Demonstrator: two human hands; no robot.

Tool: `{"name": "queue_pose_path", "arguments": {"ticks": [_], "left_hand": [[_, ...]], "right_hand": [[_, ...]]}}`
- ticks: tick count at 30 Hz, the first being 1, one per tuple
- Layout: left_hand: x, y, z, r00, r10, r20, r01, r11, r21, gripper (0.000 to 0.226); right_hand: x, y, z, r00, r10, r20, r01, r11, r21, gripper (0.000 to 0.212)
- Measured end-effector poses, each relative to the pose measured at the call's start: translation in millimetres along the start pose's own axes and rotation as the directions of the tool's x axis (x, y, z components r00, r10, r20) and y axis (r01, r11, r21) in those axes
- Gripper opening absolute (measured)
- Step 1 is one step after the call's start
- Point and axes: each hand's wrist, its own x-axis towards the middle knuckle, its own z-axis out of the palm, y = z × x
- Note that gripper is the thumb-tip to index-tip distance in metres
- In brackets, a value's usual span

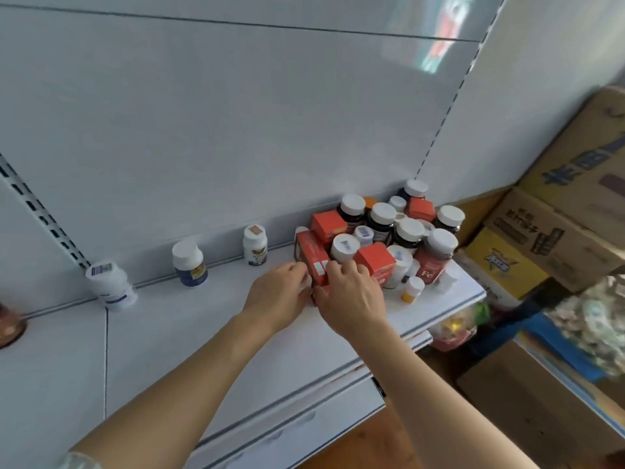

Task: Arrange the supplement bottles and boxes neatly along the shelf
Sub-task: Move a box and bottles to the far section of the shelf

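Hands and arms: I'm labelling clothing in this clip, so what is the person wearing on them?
Both forearms are bare, and neither the left hand nor the right hand is gloved. No watch or bracelet shows. Only a pale, light-coloured sleeve edge shows, at the left arm's lower end. Whether a ring is worn is unclear.

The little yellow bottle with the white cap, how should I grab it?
Take the little yellow bottle by its white cap and upper sides, coming from the front edge of the shelf. It stands upright at the near edge of the cluster, so its front looks free, while bigger bottles crowd behind it. Pinching it there would probably avoid knocking over its neighbours.
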Motion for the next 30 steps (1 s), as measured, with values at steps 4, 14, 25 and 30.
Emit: {"name": "queue_pose_path", "arguments": {"ticks": [4,14,25,30], "left_hand": [[-0.8,9.2,1.3,0.998,-0.050,-0.033,0.049,0.998,-0.039,0.012],[-35.1,18.0,-45.8,0.912,-0.306,-0.273,0.213,0.923,-0.321,0.010],[-126.3,19.4,-94.9,0.760,-0.536,-0.369,0.403,0.833,-0.380,0.037],[-179.4,4.1,-118.8,0.723,-0.606,-0.330,0.490,0.788,-0.374,0.038]], "right_hand": [[7.0,3.4,5.2,0.997,-0.071,0.001,0.071,0.996,0.048,0.031],[0.6,44.6,-41.1,0.929,-0.220,-0.299,0.328,0.862,0.386,0.017],[-9.4,21.3,-63.6,0.859,-0.479,-0.180,0.472,0.605,0.642,0.028],[-31.5,-26.0,-72.2,0.822,-0.555,-0.129,0.485,0.562,0.670,0.033]]}}
